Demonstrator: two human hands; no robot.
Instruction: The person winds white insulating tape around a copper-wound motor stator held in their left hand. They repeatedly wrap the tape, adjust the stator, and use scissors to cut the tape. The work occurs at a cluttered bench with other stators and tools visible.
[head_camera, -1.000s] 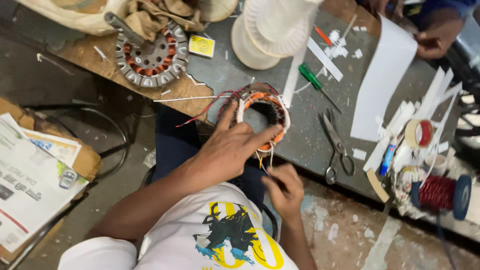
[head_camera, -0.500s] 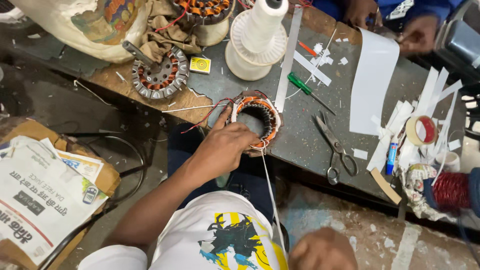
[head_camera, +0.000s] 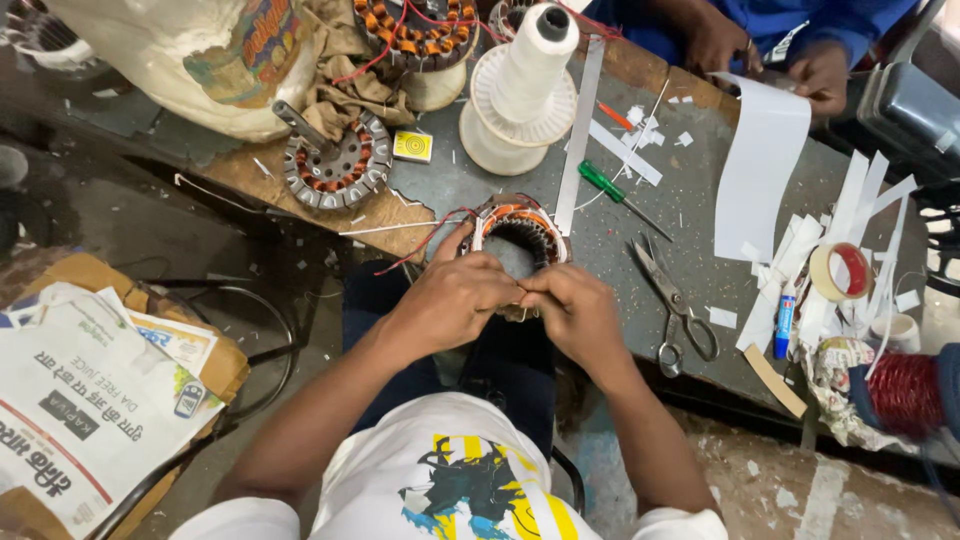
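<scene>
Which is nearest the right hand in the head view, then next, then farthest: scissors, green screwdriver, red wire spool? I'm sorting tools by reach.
From the right hand:
1. Scissors, just to its right on the table.
2. Green screwdriver, farther up the table.
3. Red wire spool, at the far right edge.

A small motor-rewinding workshop, seen from above the bench.

The worn grey bench (head_camera: 690, 190) was cluttered with the trade's gear: wound stators (head_camera: 335, 165) with copper coils, a large cone of white thread (head_camera: 530, 65), a spool of red wire (head_camera: 905, 395), scissors (head_camera: 675, 305), a green screwdriver (head_camera: 610, 190), tape (head_camera: 840, 272) and cut strips of white insulating paper (head_camera: 760, 165). Old newspapers (head_camera: 90, 400) lay on the stained floor beside it.
</scene>
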